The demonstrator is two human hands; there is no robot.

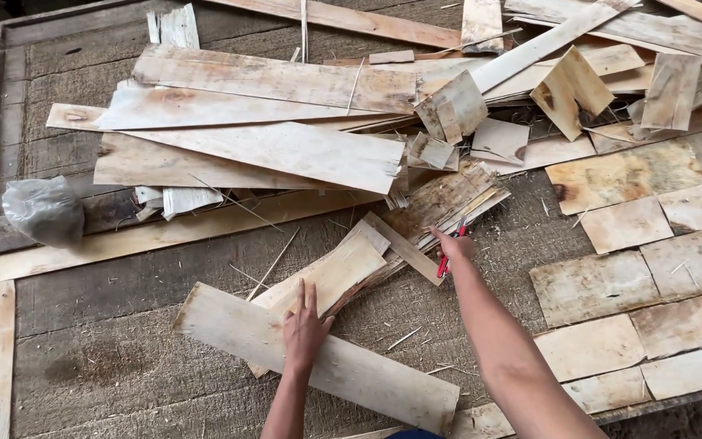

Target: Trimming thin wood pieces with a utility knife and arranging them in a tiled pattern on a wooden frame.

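**Hands at the veneer pile**

Fingers (306,299) of the left hand (304,332) lie spread flat, holding nothing, pressing on a long pale board (343,367) that runs slantwise across the near middle of the workbench (123,284). Under and just beyond that board sits a fan of thinner veneer strips (343,272), touching it. The right hand (455,246) reaches further in, its fingers closed around a small red-handled tool (445,262), likely a cutter, its tip against a stack of splintered sheets (448,199) near the centre.

Across the far side of the workbench lies the big heap of long planks (270,114), overlapping at loose angles. Along the right edge, squarish veneer pieces (627,276) lie flat, side by side in rows. A grey plastic bag (42,210) rests by the left edge.

To work the stack cleanly, I judge the flat left palm should keep the long board steady while the tool hand moves along the grain, clear of ragged ends.
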